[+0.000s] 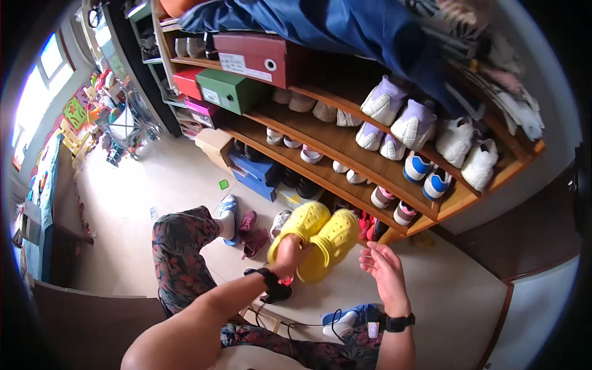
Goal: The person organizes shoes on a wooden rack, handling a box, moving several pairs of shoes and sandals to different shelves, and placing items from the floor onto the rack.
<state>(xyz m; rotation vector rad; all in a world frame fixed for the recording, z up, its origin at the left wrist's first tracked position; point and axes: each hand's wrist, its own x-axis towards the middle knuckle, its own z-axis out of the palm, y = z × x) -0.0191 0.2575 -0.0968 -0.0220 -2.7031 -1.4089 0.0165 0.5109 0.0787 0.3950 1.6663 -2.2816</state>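
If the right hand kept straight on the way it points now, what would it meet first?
Probably the right yellow clog, just ahead of the right hand; depth is unclear, so it might pass beside it toward the red shoes.

The yellow clogs (339,237) partly hid the left hand (288,255); the upper edge cut off the blue cloth (345,28).

Open air separates the right hand (385,271) from the brown wooden shoe rack (308,139) at its bottom right corner, while yellow perforated clogs (336,237) block the left hand (288,256).
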